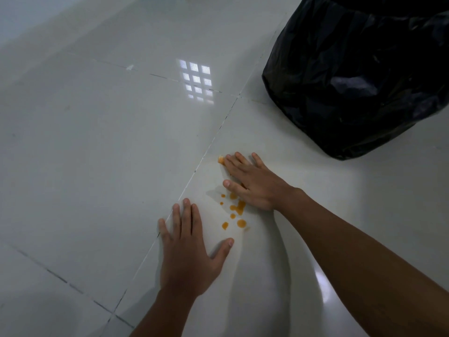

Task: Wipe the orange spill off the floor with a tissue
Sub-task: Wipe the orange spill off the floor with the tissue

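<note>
Right hand [252,183] presses an orange-stained tissue [221,159] flat on the floor [97,142], left hand [187,249] spread flat holding nothing, roughly nine orange spill [234,210] drops between them.

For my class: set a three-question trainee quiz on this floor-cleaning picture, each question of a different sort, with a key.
1. True or false: the orange drops lie between the two hands.
2. What presses the stained tissue to the floor? A left hand B right hand C a mop
3. Name the dark thing at upper right.

Key: 1 true; 2 B; 3 black bin bag.
</note>
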`<act>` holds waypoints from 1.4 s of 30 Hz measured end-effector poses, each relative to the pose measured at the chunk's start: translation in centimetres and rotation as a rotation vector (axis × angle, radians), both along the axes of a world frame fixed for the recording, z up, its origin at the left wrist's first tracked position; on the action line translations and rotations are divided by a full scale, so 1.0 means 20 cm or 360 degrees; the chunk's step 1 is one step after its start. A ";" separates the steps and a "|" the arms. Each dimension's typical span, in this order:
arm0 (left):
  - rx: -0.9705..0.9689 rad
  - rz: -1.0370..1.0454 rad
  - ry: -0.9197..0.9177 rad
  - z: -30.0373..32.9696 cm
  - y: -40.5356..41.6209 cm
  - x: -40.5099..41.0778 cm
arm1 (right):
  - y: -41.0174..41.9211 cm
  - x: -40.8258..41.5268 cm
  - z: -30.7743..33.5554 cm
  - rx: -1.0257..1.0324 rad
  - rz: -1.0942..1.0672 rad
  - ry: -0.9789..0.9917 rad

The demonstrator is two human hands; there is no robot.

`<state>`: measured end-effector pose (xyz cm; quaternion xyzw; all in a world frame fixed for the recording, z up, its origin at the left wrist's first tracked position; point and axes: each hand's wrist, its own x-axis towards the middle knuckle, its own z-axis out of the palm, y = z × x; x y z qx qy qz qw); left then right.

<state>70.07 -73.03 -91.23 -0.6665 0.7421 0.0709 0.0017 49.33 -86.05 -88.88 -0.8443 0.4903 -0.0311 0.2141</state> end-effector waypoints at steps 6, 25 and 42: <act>-0.0026 -0.0065 0.0033 0.00 0.01 0.01 | 0.03 0.00 0.00 0.0047 0.0135 -0.0045; 0.0064 -0.0198 0.0267 0.03 0.02 0.17 | 0.48 0.03 0.08 0.0078 0.0372 0.0065; -0.0006 -0.0186 0.0187 0.02 0.05 0.17 | 0.67 0.11 0.17 -0.0579 -0.0570 -0.0216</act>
